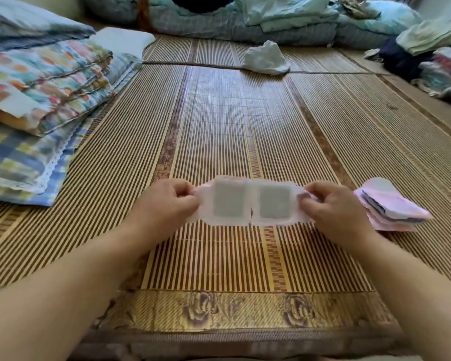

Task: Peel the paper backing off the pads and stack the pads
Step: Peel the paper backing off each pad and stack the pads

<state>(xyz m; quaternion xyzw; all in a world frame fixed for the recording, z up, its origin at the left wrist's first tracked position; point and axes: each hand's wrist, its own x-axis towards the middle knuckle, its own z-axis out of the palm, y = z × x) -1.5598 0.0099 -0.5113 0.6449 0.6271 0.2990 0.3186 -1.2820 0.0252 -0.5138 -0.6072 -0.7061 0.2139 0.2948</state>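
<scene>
Two pads (248,204), joined side by side in one white strip, are held just over a bamboo mat (219,121) near its front edge. Each pad shows one grey rectangle in its middle, so two rectangles are counted, and a short dark slit is seen at the lower edge of the seam between them. The strip's left end is pinched by the left hand (167,201), whose fingers are curled over it. The right end is pinched by the right hand (333,207) in the same way, with the thumb laid on the white border. The strip is kept flat between the two hands. A thin pink edge is seen at the strip's upper left corner; whether it is paper backing cannot be told. One stack (391,204) of pink and white pads is set on the mat just beside the right hand, apart from it. Several layers are seen in the stack, but their number cannot be counted. One crumpled white wad (267,59) is seen far back on the mat. Folded quilts (44,82) are piled at the left edge, bedding (245,19) is heaped along the back, and clothes (432,56) are piled at the right.
</scene>
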